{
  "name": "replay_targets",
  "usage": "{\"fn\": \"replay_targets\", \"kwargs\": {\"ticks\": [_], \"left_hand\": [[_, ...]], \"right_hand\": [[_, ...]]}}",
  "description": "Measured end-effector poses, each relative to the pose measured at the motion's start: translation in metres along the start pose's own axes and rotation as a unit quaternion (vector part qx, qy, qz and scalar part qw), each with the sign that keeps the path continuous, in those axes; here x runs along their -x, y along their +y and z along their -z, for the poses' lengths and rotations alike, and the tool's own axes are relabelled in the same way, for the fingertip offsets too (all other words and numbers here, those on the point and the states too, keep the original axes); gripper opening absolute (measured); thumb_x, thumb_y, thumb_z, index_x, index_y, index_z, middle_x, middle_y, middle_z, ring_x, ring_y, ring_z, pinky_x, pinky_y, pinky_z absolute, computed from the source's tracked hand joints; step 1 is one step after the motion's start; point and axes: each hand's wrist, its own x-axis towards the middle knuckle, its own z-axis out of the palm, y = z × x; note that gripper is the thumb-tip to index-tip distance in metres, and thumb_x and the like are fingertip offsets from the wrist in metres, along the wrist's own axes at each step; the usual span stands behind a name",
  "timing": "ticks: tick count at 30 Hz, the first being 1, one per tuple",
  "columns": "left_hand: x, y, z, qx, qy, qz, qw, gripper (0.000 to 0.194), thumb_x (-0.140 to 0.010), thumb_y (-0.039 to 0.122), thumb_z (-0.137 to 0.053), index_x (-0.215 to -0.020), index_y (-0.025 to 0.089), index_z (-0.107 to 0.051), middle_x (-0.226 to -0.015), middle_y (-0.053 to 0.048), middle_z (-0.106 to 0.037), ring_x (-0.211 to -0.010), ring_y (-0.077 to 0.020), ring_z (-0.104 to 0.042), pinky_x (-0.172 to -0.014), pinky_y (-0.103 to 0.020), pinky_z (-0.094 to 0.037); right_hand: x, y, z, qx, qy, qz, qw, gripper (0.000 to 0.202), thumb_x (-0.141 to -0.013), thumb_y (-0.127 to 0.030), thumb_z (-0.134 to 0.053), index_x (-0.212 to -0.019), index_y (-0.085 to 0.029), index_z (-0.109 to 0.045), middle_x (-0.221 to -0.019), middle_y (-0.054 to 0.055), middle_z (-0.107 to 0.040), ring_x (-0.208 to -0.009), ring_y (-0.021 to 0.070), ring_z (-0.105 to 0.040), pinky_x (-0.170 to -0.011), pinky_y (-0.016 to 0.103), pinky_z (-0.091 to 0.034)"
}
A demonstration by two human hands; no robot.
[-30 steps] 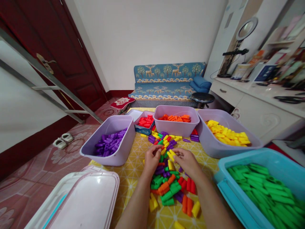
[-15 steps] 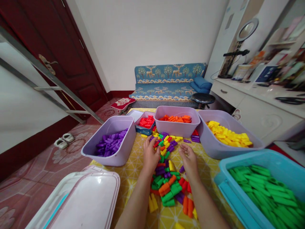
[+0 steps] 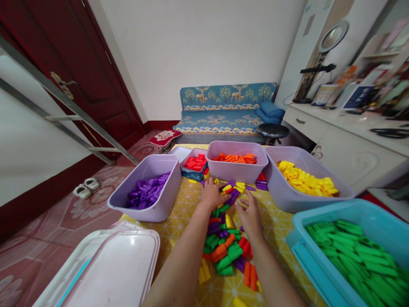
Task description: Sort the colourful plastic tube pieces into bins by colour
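Observation:
Mixed plastic pieces [image 3: 223, 256], short tube-like shapes in green, orange, red, purple and yellow, lie in a long heap on the yellow patterned tablecloth [image 3: 172, 251]. My left hand [image 3: 212, 195] is over the far end of the heap, fingers spread downward on the pieces and partly hiding them. To the right of that end, my right hand [image 3: 251, 213] hovers with its fingers apart, close to some purple pieces [image 3: 234, 196]. I make out nothing held in either hand.
Around the heap stand a bin of purple pieces [image 3: 113, 202], a small box of red ones [image 3: 193, 175], bins of orange [image 3: 238, 172] and yellow [image 3: 284, 202], and a turquoise bin of green [image 3: 300, 217]. Lids [image 3: 118, 273] lie at the left front.
My left hand has moved right and lowered onto the far pieces. The right hand has shifted slightly left and nearer to me. Some far pieces have moved.

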Motion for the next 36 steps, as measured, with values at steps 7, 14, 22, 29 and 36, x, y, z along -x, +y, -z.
{"fn": "replay_targets", "kwargs": {"ticks": [7, 14, 22, 29, 36], "left_hand": [[0.032, -0.005, 0.011, 0.107, -0.046, -0.128, 0.985, 0.045, -0.063, 0.034, -0.077, -0.107, 0.03, -0.069, -0.118, -0.008, -0.055, -0.105, -0.0263, -0.056, -0.093, -0.037, -0.045], [0.056, -0.011, 0.001, 0.175, 0.052, -0.062, 0.981, 0.061, -0.07, 0.029, -0.072, -0.128, 0.029, -0.054, -0.11, -0.008, -0.065, -0.103, -0.0256, -0.059, -0.089, -0.039, -0.046], [0.056, -0.014, -0.002, 0.229, 0.087, -0.018, 0.969, 0.048, -0.079, 0.032, -0.063, -0.126, 0.028, -0.057, -0.105, -0.009, -0.07, -0.097, -0.0269, -0.064, -0.09, -0.04, -0.046], [0.061, -0.01, 0.0, 0.174, 0.083, -0.07, 0.979, 0.032, -0.083, 0.04, -0.058, -0.112, 0.028, -0.067, -0.114, -0.01, -0.064, -0.105, -0.0261, -0.058, -0.094, -0.042, -0.043], [0.062, -0.008, 0.004, 0.255, 0.123, -0.105, 0.953, 0.035, -0.086, 0.034, -0.057, -0.119, 0.024, -0.062, -0.117, -0.01, -0.062, -0.112, -0.0238, -0.055, -0.098, -0.04, -0.041]], "right_hand": [[0.0, 0.002, -0.001, -0.01, -0.059, -0.014, 0.998, 0.063, -0.065, -0.015, -0.053, -0.127, -0.021, -0.05, -0.122, 0.01, -0.059, -0.101, 0.0219, -0.062, -0.088, 0.038, -0.049], [0.001, 0.003, -0.001, -0.001, -0.088, -0.007, 0.996, 0.048, -0.073, -0.023, -0.054, -0.121, -0.021, -0.056, -0.115, 0.009, -0.064, -0.095, 0.0214, -0.063, -0.087, 0.041, -0.049], [0.003, -0.009, 0.005, 0.057, -0.115, 0.085, 0.988, 0.031, -0.081, -0.03, -0.053, -0.108, -0.022, -0.067, -0.112, 0.008, -0.065, -0.103, 0.0231, -0.059, -0.093, 0.041, -0.045], [0.005, -0.019, 0.006, -0.038, -0.032, 0.067, 0.996, 0.032, -0.086, -0.037, -0.05, -0.109, -0.021, -0.066, -0.115, 0.009, -0.064, -0.11, 0.024, -0.056, -0.097, 0.043, -0.041], [0.013, -0.041, 0.009, -0.118, -0.128, 0.078, 0.982, 0.024, -0.086, -0.038, -0.054, -0.092, -0.021, -0.071, -0.099, 0.006, -0.068, -0.098, 0.0209, -0.061, -0.091, 0.036, -0.045]]}}
